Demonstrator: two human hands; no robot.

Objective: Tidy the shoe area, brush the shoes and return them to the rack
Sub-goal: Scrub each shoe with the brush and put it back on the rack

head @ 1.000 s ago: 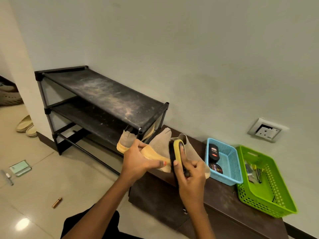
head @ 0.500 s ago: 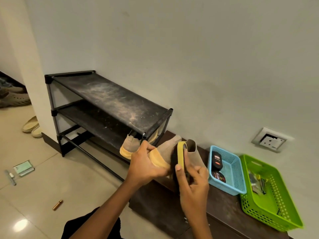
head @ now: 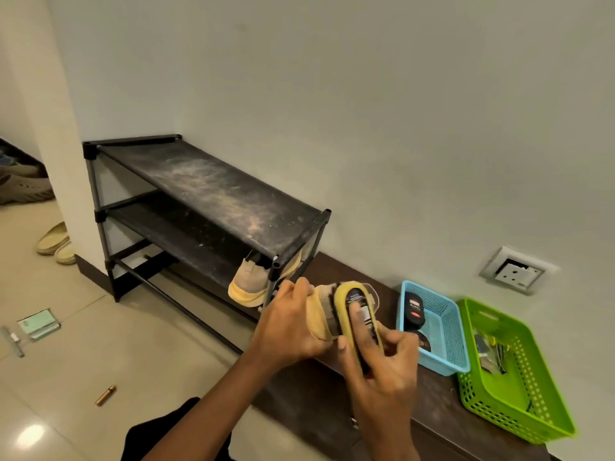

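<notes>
My left hand (head: 290, 324) grips a beige suede shoe with a yellow sole (head: 321, 306) above the dark low ledge (head: 432, 407). My right hand (head: 382, 364) holds a yellow-backed shoe brush (head: 347, 314), its dark bristles pressed against the shoe's side. Much of the shoe is hidden by both hands and the brush. The matching beige shoe (head: 248, 281) sits at the right end of the black shoe rack's (head: 213, 191) lower shelf. The rack's top shelf is dusty and bare.
A blue basket (head: 442, 327) with polish containers and a green basket (head: 519, 377) with small tools sit on the ledge to the right. On the floor lie a small brass-coloured tube (head: 105, 395), a green card holder (head: 39, 324) and slippers (head: 55, 242). A wall socket (head: 514, 271) is above the baskets.
The brush has turned so its labelled yellow back faces me, and it lies flatter along the shoe. My view has shifted, so rack and baskets sit further right and lower.
</notes>
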